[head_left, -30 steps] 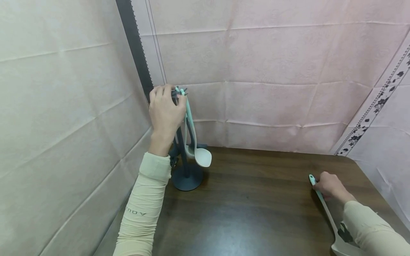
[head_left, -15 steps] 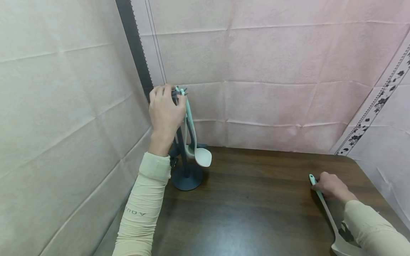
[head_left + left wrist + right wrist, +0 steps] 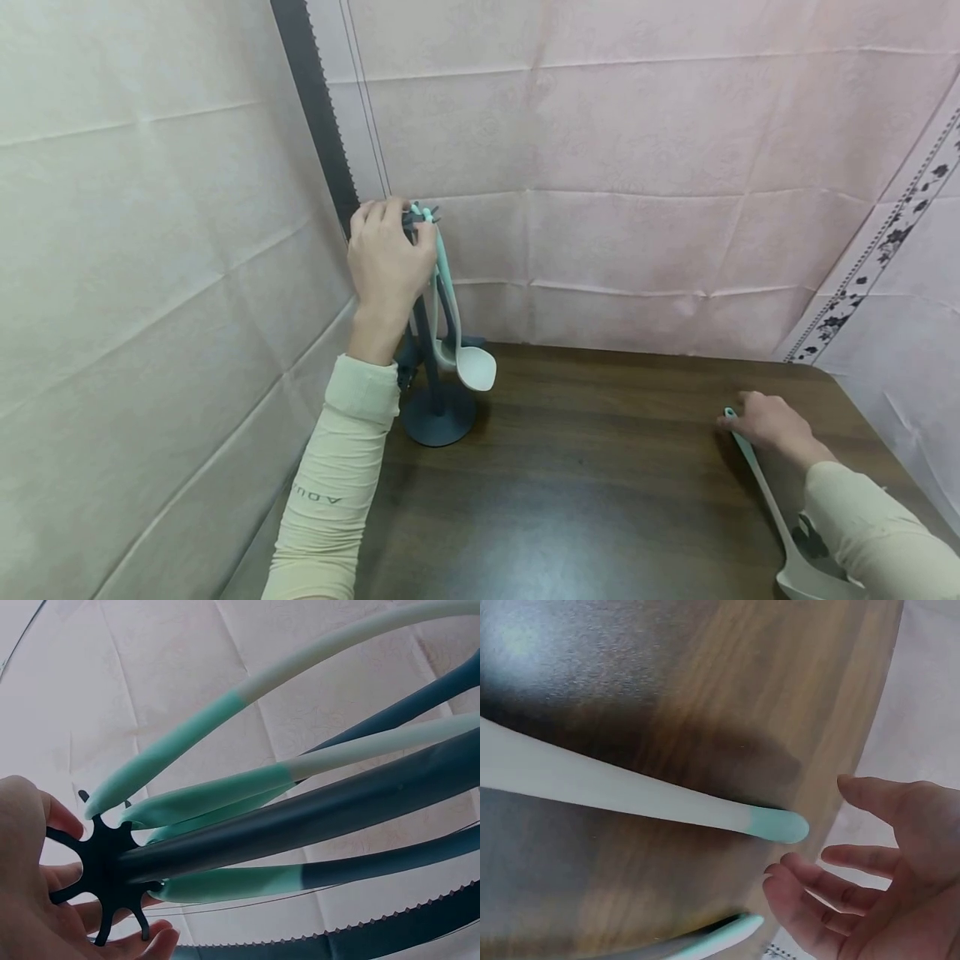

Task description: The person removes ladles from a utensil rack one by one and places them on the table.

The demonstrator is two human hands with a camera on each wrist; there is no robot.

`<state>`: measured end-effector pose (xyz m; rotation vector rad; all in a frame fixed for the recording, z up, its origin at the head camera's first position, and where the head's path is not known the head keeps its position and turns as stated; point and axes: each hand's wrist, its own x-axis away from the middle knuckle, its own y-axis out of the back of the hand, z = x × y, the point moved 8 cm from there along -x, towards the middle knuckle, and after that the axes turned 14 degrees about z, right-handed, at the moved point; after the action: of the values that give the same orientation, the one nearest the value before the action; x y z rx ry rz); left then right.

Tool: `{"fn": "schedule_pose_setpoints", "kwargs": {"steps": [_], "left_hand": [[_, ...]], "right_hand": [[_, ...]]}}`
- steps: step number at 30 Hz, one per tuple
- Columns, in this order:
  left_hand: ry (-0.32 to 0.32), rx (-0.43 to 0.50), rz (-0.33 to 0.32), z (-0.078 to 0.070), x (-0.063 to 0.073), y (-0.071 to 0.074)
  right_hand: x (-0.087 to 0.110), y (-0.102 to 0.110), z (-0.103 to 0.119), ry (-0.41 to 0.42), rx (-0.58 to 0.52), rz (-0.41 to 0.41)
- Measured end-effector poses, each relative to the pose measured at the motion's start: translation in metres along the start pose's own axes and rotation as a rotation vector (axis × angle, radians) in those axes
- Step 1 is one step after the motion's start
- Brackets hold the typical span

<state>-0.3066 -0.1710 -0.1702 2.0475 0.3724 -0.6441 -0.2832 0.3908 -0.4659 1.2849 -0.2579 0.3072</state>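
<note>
At the left, my left hand (image 3: 392, 258) holds the hooked top (image 3: 105, 859) of a dark utensil stand (image 3: 438, 414), its fingers around the hooks. Several utensils hang there by their mint handle ends, among them a white spoon (image 3: 476, 368). Over the table's right side, my right hand (image 3: 900, 862) has its fingers spread and holds nothing. Its fingertips are near the mint end of a long pale cooking utensil (image 3: 768, 500), apart from it in the right wrist view. This utensil lies on the table; my sleeve partly hides its broad head.
In the right wrist view, a second mint-handled utensil (image 3: 724, 936) lies near the pale one. The brown wooden table (image 3: 600, 467) has a rounded far right corner. Pale cloth (image 3: 637, 208) hangs behind and along both sides.
My right hand has let go of the pale utensil's handle, its fingers spreading and moving slightly up and left. The left hand stays on the stand's top.
</note>
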Motion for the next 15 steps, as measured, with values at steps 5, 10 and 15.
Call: {"fn": "schedule_pose_setpoints", "kwargs": {"steps": [5, 10, 15], "left_hand": [[0.005, 0.019, 0.007, 0.000, -0.001, 0.000], [-0.001, 0.054, 0.005, 0.000, 0.001, 0.002], [0.001, 0.073, 0.027, -0.001, 0.000, 0.003]], "right_hand": [[0.001, 0.005, 0.013, 0.028, 0.056, -0.007], [0.002, 0.006, 0.025, 0.042, 0.075, 0.000], [0.008, 0.007, 0.040, 0.060, 0.100, 0.000]]}}
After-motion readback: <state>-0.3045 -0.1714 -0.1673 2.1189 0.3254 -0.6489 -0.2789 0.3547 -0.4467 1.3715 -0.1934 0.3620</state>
